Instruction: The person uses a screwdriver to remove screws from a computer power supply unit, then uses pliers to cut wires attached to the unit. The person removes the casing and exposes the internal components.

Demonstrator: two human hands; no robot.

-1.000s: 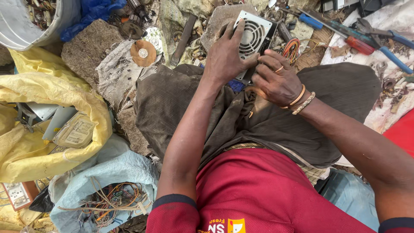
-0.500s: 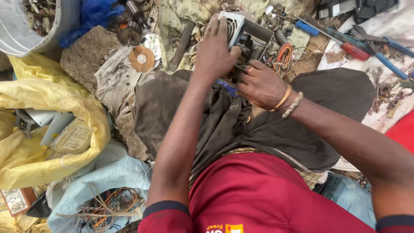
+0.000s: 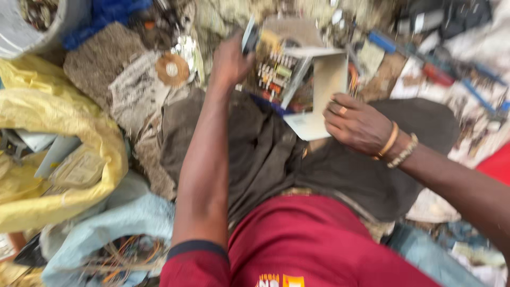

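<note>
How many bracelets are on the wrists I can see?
2, both on the right wrist just behind the right hand: a gold bangle and a beaded bracelet beside it. The left wrist is bare.

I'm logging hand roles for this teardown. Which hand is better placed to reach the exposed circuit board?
Likely the left hand: it sits right beside the circuit board, while the right hand steadies the opened metal casing.

Informal e-waste scrap yard, work done seated on the ground. Opened metal power-supply case [image 3: 313,85] with exposed circuit board at 12 o'clock. Yellow sack [image 3: 58,133] of salvaged parts at 9. Pale blue bag of stripped wires [image 3: 117,239] at 7. Screwdrivers [image 3: 451,74] and loose debris at 2. Grey bucket [image 3: 26,26] of scrap at 10.
</note>
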